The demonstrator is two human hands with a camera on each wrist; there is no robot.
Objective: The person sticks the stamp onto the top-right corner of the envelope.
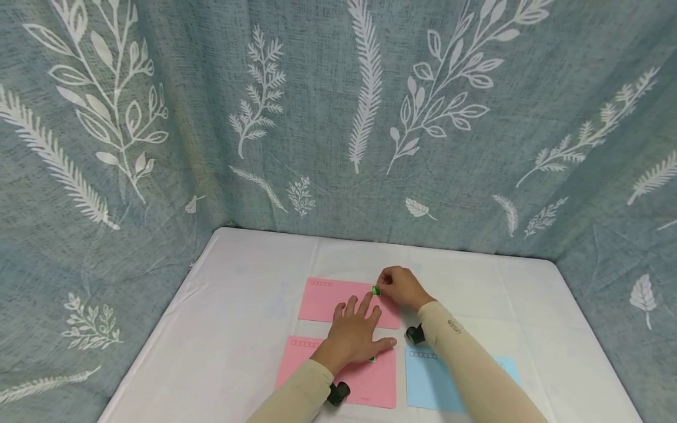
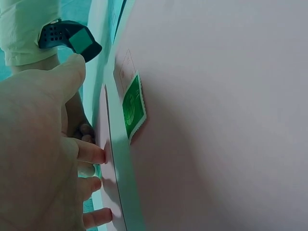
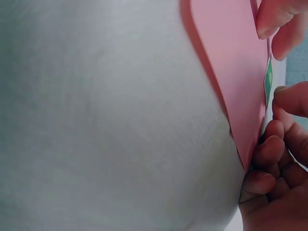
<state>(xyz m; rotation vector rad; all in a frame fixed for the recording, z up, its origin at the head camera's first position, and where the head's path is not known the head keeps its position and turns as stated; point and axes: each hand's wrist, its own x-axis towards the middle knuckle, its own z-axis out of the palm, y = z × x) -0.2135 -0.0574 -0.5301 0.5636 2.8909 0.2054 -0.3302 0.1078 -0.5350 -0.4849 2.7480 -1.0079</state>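
Note:
A far pink envelope [image 1: 330, 302] lies on the white table, with a green stamp [image 1: 375, 290] at its upper right corner. My right hand [image 1: 404, 288] has curled fingers, and its thumb and forefinger pinch at the stamp's right edge. With spread fingers, my left hand [image 1: 353, 336] reaches over the near pink envelope [image 1: 370, 388], fingertips on the far one. Below the left palm, another green stamp [image 2: 134, 107] shows on the near envelope's upper right corner; the hand mostly covers it in the head view.
A blue envelope [image 1: 433, 382] lies at the right, partly under the right forearm. Black wrist devices [image 1: 338, 393] sit at both sleeves' cuffs. The white table [image 1: 233, 305] ends at a grey-green patterned curtain [image 1: 328, 117] behind and at both sides.

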